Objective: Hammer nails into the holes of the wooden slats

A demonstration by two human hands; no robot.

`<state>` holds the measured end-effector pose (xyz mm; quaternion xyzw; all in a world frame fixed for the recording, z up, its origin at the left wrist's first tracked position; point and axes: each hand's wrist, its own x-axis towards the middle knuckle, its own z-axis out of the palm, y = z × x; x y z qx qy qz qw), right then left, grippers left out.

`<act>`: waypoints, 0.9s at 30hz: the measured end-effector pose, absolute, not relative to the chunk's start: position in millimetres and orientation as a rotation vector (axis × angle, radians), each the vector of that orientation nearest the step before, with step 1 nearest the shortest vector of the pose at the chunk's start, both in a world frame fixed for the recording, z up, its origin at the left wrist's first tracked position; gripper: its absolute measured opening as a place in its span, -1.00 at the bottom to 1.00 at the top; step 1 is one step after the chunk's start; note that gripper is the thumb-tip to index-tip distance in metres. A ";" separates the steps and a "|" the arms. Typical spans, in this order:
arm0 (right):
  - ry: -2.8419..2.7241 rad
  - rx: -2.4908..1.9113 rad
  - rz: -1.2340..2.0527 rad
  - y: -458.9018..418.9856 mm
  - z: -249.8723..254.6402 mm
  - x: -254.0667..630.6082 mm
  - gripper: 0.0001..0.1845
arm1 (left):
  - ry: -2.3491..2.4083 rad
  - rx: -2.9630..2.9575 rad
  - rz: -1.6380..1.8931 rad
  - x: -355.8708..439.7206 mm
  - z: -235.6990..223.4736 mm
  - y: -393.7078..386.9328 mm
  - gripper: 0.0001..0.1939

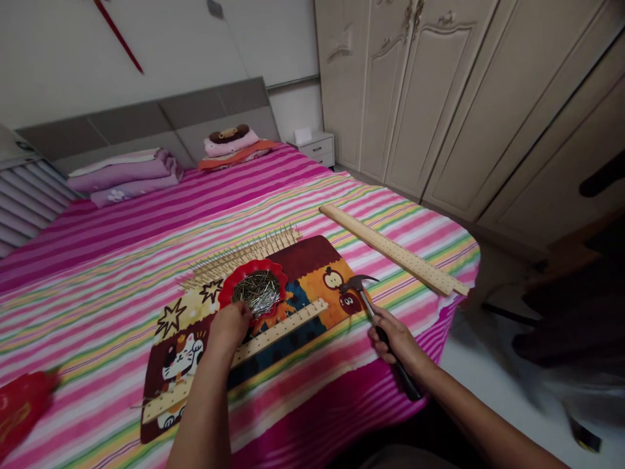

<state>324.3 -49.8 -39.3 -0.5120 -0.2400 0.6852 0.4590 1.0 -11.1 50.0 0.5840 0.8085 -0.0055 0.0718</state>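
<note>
My right hand (pixel 398 340) is wrapped round the black handle of a claw hammer (pixel 365 298), whose head rests over the right end of a patterned mat (pixel 310 255). My left hand (pixel 230 327) is at the near left edge of a red scalloped bowl (pixel 279 273), fingers pinched together; what they hold is hidden. Inside the bowl lies a heap of loose nails (pixel 258 290). A pale wooden strip (pixel 288 326) with holes crosses the mat below the bowl, partly behind my left forearm. Several nails stand up along its right part.
Strips studded with upright nails (pixel 244 256) lie behind the bowl. More perforated wooden strips (pixel 390 249) are to the right on the striped bed cover (pixel 97 329). A red object (pixel 22 407) sits at far left. Folded bedding (pixel 129 176) and a wardrobe (pixel 439 98) stand beyond.
</note>
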 end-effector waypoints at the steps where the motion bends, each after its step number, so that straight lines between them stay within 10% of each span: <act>1: -0.594 -1.262 1.687 -50.0 -38.9 324.1 -0.42 | 2.439 1.732 0.040 -0.7 52.1 -13.2 -0.86; 13: -0.601 -1.263 1.680 -49.7 -38.5 322.8 -0.39 | 1.864 0.967 1.277 20.6 64.9 -46.2 -0.65; 17: -0.603 -1.253 1.683 -50.5 -38.9 323.8 -0.42 | 1.613 0.763 1.283 48.0 53.3 -61.6 -0.43; 27: -0.589 -1.237 1.711 -49.1 -39.5 325.0 -0.42 | 1.776 0.918 1.324 80.8 -5.0 -69.3 -0.60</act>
